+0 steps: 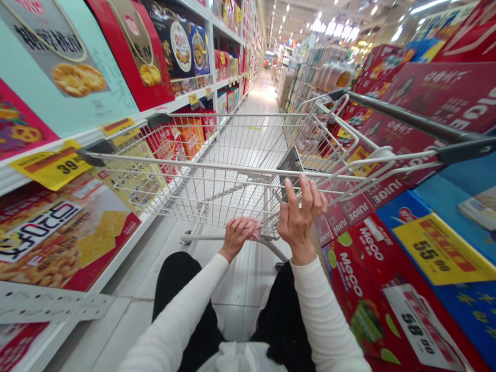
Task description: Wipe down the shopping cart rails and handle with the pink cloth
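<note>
A wire shopping cart [217, 166] stands sideways in front of my knees, its handle [411, 118] to the right. My left hand [234, 236] is closed on a folded pink cloth [254, 228], low against the cart's near side, by the lower frame bar. My right hand [301, 222] is raised before the near side of the basket, fingers apart and holding nothing. Its fingertips reach the top rail; whether they touch it I cannot tell. Behind them, a dark grey panel [290, 168] is fixed in the cart. No goods show in the basket.
Shelves of boxed biscuits [70, 232] run along the left, with yellow price tags [54, 165]. Stacked red drink cartons [360, 258] and a blue display [457, 196] stand close on the right. A tiled aisle [265, 88] stretches away beyond the cart.
</note>
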Motion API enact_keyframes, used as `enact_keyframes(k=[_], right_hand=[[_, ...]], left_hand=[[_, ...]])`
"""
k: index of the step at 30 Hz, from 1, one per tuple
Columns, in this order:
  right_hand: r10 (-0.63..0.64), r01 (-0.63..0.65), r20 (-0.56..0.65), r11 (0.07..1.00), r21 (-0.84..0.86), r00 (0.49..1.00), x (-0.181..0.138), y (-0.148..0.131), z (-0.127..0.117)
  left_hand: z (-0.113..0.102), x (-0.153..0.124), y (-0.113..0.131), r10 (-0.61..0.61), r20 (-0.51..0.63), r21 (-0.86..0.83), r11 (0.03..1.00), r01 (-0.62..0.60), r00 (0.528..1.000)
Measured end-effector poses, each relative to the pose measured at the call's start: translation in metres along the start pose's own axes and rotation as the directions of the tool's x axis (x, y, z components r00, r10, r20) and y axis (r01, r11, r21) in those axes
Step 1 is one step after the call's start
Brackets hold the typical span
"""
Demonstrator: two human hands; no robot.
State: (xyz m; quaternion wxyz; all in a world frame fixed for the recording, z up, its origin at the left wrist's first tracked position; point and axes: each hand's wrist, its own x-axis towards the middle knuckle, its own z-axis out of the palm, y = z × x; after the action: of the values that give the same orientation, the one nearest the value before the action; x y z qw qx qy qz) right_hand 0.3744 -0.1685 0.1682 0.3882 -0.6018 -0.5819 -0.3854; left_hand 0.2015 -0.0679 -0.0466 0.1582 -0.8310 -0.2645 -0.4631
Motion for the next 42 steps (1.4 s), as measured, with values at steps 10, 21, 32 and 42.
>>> enact_keyframes(k=[10,21,32,42], right_hand=[[-0.046,0.048,0.120,0.999,-0.009,0.992,0.022,0.006,0.010],[-0.011,-0.013,0.145,0.986,0.165,0.989,0.031,-0.001,0.011],[-0.015,-0.013,0.126,0.976,0.216,0.992,0.025,0.002,0.014],[0.021,-0.056,0.153,0.972,0.229,0.988,0.015,-0.004,0.013]], left_hand=[[-0.020,-0.003,-0.009,-0.049,-0.008,0.024,0.999,0.049,0.999],[-0.028,0.113,0.007,-0.187,-0.437,0.045,0.972,0.229,0.880],[-0.054,0.141,-0.010,-0.409,-0.585,-0.094,0.892,0.442,0.701],[-0.059,0.152,0.013,-0.256,-0.499,-0.075,0.964,0.253,0.828]])
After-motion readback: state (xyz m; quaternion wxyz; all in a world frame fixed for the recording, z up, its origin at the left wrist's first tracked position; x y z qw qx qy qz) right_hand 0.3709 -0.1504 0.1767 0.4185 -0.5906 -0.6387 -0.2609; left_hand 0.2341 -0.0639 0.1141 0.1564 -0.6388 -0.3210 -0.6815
